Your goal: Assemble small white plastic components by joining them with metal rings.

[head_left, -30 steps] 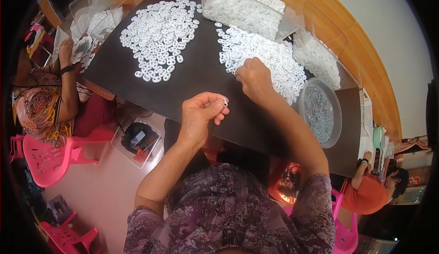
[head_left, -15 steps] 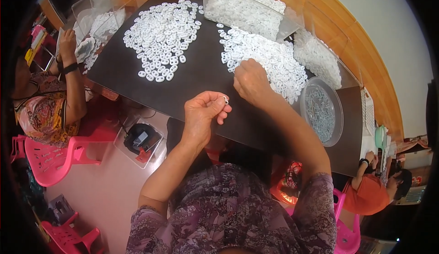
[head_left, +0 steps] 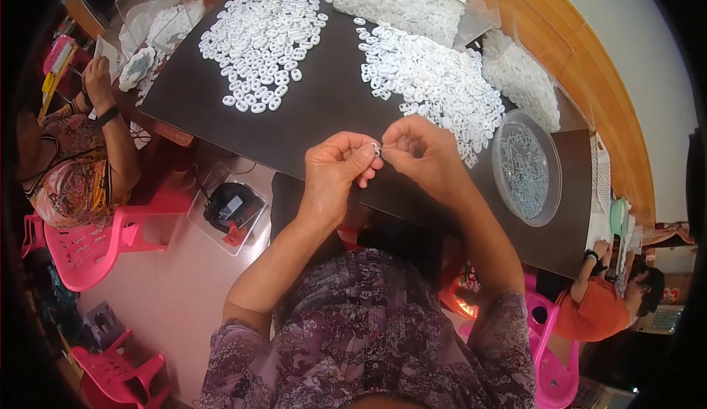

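Observation:
Over the table's near edge, my left hand (head_left: 333,173) pinches a small white plastic piece (head_left: 377,149) between thumb and forefinger. My right hand (head_left: 427,155) has come up beside it, thumb and fingers pinched together near the piece. Whatever those right fingers hold is too small to make out. Beyond my right hand spreads a heap of loose white plastic pieces (head_left: 420,66). Farther left lies a pile of white oval pieces with two holes each (head_left: 261,37). A round clear tub (head_left: 557,166) of small metal parts stands right of my right hand.
A clear bin (head_left: 482,22) full of white pieces stands at the back, with another clear box (head_left: 574,114) beside it. People sit at the left (head_left: 81,166) and far right (head_left: 600,309). Pink chairs (head_left: 103,254) and a clear tray (head_left: 258,232) holding a black device are below.
My right hand has moved from the loose white heap back toward me, meeting my left hand. The left hand keeps its white piece. The view has shifted slightly.

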A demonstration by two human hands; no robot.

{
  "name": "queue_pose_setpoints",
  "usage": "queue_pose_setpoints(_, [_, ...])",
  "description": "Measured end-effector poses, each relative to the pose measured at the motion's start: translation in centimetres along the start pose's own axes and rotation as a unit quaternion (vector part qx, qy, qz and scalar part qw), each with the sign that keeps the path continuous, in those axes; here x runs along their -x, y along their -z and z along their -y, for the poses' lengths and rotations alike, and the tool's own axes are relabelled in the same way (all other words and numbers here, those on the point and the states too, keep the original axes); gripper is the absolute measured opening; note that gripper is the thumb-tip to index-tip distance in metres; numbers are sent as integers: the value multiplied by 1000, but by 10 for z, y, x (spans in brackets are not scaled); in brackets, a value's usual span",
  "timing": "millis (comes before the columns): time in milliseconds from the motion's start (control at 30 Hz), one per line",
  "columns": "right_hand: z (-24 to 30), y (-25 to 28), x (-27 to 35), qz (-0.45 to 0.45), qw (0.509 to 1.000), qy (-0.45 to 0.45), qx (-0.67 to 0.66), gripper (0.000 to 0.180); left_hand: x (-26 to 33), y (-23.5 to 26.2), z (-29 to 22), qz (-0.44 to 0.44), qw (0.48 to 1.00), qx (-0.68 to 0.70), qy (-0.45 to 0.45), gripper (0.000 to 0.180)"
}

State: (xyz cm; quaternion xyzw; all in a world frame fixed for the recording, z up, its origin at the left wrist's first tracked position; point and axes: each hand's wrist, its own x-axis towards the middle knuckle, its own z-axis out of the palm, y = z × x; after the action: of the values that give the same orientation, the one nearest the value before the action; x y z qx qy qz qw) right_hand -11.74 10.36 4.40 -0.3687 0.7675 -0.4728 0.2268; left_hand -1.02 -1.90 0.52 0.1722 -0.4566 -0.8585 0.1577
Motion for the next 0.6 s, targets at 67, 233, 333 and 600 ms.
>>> queue_pose_setpoints(67, [-1,-4,2,-25,999,35,-32,5,1,0,0,6,1000,-6,-1,12])
queue_pose_setpoints(233, [4,2,5,32,999,13,-32,7,5,1,-1,5,999,-48,-3,10])
queue_pose_setpoints(333, [0,5,5,55,997,-4,-61,8,6,1,-2,14,997,-70,-3,11])
queue_pose_setpoints(600, [0,5,1,78,991,-18,-105,8,8,6,-1,20,996,-89,-2,12])
